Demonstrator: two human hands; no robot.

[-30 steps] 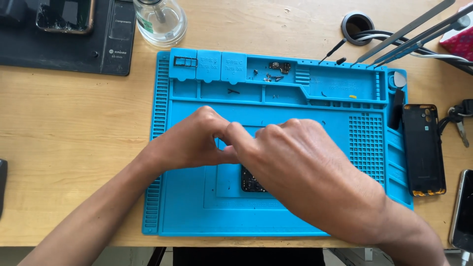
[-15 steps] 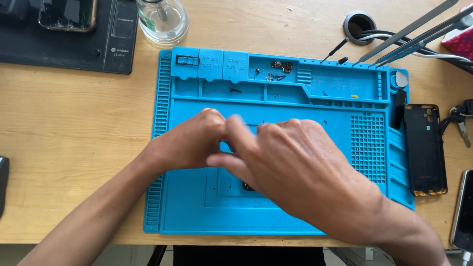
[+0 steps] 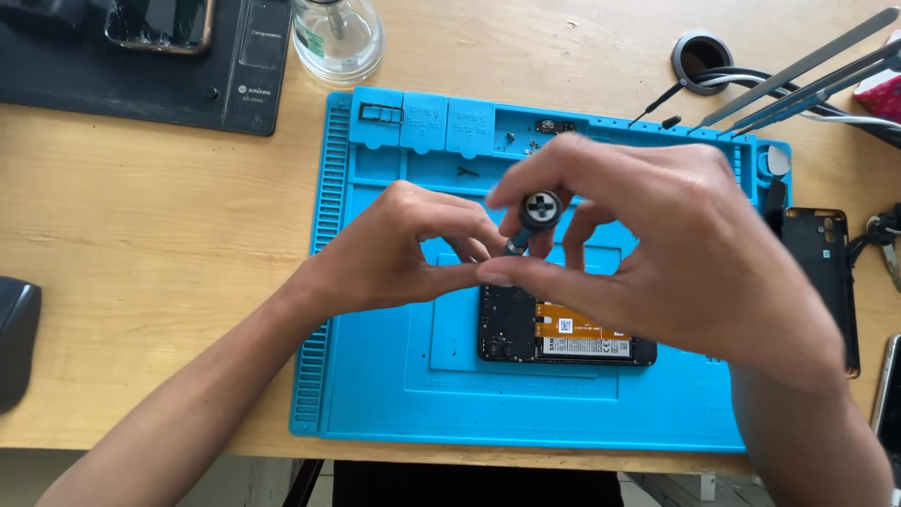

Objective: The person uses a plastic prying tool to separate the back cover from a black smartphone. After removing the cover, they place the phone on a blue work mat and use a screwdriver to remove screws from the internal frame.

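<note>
Right hand (image 3: 676, 253) up over the blue silicone repair mat (image 3: 375, 394), fingers curled round a small precision screwdriver (image 3: 533, 218), its round grey cap facing the camera and the shaft angling down toward the left. Thumb and forefinger pinch the handle just below the cap, the other fingers fanned loosely behind. Left hand (image 3: 394, 253) meets it from the other side, fingertips bunched at the lower end of the shaft, touching the right thumb; what they pinch there, if anything, is hidden. Directly beneath both hands lies an opened smartphone (image 3: 563, 338), back removed, dark board and orange flex cable showing, flat in the mat's centre panel. To the right, off the mat's edge, the phone's back cover (image 3: 826, 282) rests on the wooden table (image 3: 141, 216). A glass bottle (image 3: 336, 38) stands beyond the mat's top-left corner.
</note>
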